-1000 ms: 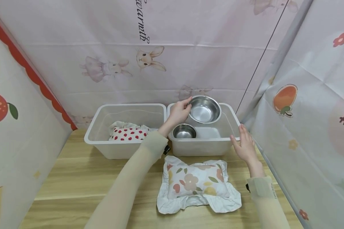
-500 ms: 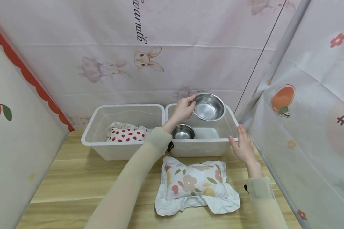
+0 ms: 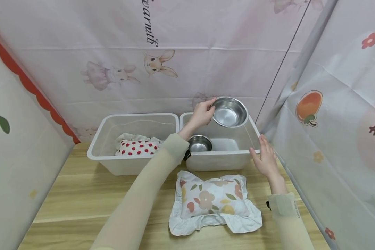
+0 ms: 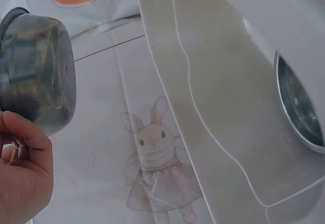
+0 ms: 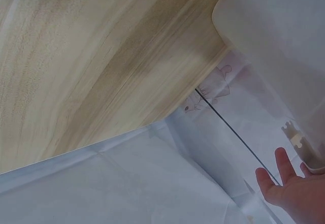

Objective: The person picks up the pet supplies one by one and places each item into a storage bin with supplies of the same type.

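Observation:
My left hand [image 3: 203, 113] pinches the left rim of a larger stainless steel bowl [image 3: 229, 113], raised above the right plastic bin [image 3: 222, 161] and tilted with its inside facing me. In the left wrist view, the outer wall of that bowl [image 4: 40, 71] shows above my curled fingers. A smaller steel bowl [image 3: 200, 143] sits inside the right bin, at its front left. My right hand [image 3: 266, 158] rests at the bin's front right corner, thumb by the front rim and fingers extended along the side. The right wrist view shows these fingers [image 5: 285, 165] spread beside the bin wall.
Left of it, a second plastic bin [image 3: 137, 164] holds a small strawberry-print pillow [image 3: 137, 147]. A ruffled floral pillow [image 3: 215, 201] lies on the wooden table [image 3: 112, 198] in front of the right bin. Printed cloth walls [image 3: 181, 80] stand close behind and at both sides.
My left hand has lifted the larger bowl slightly higher and carried it to the right. My right hand has kept its place at the bin's corner.

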Action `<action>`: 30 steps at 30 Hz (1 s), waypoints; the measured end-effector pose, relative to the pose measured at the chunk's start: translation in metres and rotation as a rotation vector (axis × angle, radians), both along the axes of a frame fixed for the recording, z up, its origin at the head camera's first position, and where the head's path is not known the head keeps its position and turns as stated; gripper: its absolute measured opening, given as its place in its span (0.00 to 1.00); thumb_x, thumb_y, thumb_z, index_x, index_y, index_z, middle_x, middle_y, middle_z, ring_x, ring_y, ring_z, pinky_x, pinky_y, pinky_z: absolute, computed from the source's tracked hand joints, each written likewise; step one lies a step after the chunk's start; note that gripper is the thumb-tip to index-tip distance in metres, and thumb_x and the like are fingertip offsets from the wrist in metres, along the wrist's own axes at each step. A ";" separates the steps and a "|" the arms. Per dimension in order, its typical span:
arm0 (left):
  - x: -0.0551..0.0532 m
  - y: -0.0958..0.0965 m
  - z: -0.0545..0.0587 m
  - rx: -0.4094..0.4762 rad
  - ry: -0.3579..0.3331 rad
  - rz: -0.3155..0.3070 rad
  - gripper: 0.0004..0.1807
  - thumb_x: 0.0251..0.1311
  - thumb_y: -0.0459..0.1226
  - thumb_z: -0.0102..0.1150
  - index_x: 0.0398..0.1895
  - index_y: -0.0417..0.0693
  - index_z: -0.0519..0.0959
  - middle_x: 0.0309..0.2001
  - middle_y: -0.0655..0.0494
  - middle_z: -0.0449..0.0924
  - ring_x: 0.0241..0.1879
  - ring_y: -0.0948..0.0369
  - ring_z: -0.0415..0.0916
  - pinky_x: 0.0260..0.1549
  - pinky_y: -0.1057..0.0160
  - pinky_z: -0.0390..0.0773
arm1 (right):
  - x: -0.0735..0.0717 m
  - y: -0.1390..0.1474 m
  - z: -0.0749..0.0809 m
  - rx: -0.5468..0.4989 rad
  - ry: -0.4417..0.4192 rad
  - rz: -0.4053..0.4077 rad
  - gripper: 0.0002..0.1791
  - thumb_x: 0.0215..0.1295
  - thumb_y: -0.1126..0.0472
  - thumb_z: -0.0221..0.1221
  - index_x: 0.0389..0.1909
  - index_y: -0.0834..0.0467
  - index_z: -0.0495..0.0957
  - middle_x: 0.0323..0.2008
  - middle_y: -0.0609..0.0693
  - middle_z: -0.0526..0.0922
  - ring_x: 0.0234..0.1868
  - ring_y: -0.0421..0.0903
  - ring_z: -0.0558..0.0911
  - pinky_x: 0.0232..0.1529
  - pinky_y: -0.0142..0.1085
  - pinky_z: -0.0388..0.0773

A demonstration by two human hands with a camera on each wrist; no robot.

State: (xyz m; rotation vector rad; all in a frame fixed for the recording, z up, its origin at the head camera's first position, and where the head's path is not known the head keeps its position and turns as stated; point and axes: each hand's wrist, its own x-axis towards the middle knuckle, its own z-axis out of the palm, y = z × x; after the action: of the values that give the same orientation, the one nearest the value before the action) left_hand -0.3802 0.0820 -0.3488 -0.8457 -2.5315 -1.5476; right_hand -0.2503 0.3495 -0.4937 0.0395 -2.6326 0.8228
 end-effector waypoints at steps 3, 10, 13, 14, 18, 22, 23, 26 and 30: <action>-0.003 0.002 0.000 -0.013 0.002 -0.001 0.25 0.70 0.33 0.48 0.71 0.43 0.65 0.08 0.59 0.65 0.06 0.64 0.64 0.10 0.69 0.64 | 0.000 0.001 0.000 -0.006 0.011 0.005 0.39 0.74 0.46 0.47 0.74 0.68 0.49 0.75 0.63 0.49 0.71 0.70 0.52 0.64 0.69 0.45; -0.010 0.005 0.002 -0.051 0.045 -0.006 0.25 0.70 0.33 0.47 0.70 0.42 0.65 0.08 0.59 0.64 0.05 0.65 0.63 0.11 0.70 0.64 | -0.001 0.001 0.000 -0.011 -0.001 0.007 0.40 0.74 0.46 0.47 0.75 0.66 0.49 0.76 0.62 0.48 0.72 0.69 0.51 0.63 0.70 0.46; -0.012 0.008 0.002 -0.058 0.061 -0.009 0.25 0.70 0.33 0.47 0.70 0.41 0.66 0.08 0.60 0.63 0.06 0.66 0.63 0.12 0.71 0.64 | 0.000 0.001 0.000 -0.013 -0.005 0.003 0.40 0.74 0.46 0.47 0.75 0.67 0.49 0.76 0.62 0.48 0.72 0.68 0.51 0.63 0.69 0.46; -0.013 0.009 0.001 -0.062 0.067 -0.009 0.25 0.70 0.33 0.47 0.70 0.41 0.66 0.09 0.60 0.63 0.06 0.66 0.63 0.12 0.71 0.63 | 0.000 0.001 0.000 -0.010 -0.006 0.001 0.40 0.74 0.46 0.48 0.75 0.67 0.49 0.76 0.62 0.48 0.72 0.68 0.51 0.63 0.69 0.46; -0.017 0.012 0.000 -0.073 0.082 -0.013 0.25 0.70 0.32 0.48 0.69 0.41 0.66 0.09 0.61 0.62 0.06 0.67 0.62 0.12 0.71 0.63 | 0.000 0.000 0.000 -0.009 -0.004 -0.001 0.40 0.74 0.46 0.48 0.74 0.68 0.50 0.75 0.62 0.48 0.72 0.68 0.51 0.63 0.69 0.46; -0.020 0.015 -0.001 -0.059 0.067 -0.022 0.25 0.70 0.32 0.48 0.70 0.41 0.66 0.09 0.60 0.62 0.06 0.66 0.62 0.10 0.71 0.63 | -0.001 0.000 0.000 -0.013 0.003 0.000 0.39 0.74 0.47 0.48 0.74 0.68 0.50 0.76 0.62 0.48 0.72 0.68 0.51 0.63 0.70 0.46; -0.021 0.015 -0.002 -0.054 0.059 -0.025 0.25 0.70 0.32 0.48 0.70 0.41 0.66 0.09 0.60 0.62 0.06 0.66 0.62 0.10 0.70 0.64 | -0.001 0.000 -0.001 -0.013 0.005 0.002 0.39 0.74 0.47 0.49 0.74 0.68 0.50 0.76 0.62 0.48 0.72 0.69 0.51 0.63 0.70 0.46; -0.024 0.017 -0.002 -0.049 0.051 -0.027 0.25 0.70 0.32 0.48 0.70 0.41 0.66 0.09 0.59 0.63 0.06 0.66 0.63 0.10 0.70 0.65 | -0.002 0.000 -0.001 -0.016 0.007 0.006 0.39 0.73 0.48 0.49 0.74 0.68 0.50 0.75 0.63 0.48 0.72 0.68 0.51 0.64 0.70 0.46; -0.028 0.019 -0.003 -0.052 0.039 -0.037 0.25 0.70 0.32 0.48 0.70 0.41 0.65 0.09 0.59 0.64 0.06 0.66 0.63 0.10 0.69 0.66 | -0.001 0.001 -0.002 -0.024 0.005 0.008 0.39 0.73 0.48 0.49 0.74 0.68 0.50 0.76 0.63 0.48 0.73 0.67 0.50 0.64 0.70 0.44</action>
State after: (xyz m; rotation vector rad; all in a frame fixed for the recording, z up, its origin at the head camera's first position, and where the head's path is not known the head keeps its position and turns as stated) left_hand -0.4083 0.1014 -0.3518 -0.9243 -2.5537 -1.4658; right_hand -0.2518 0.3503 -0.4957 0.0463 -2.6187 0.8563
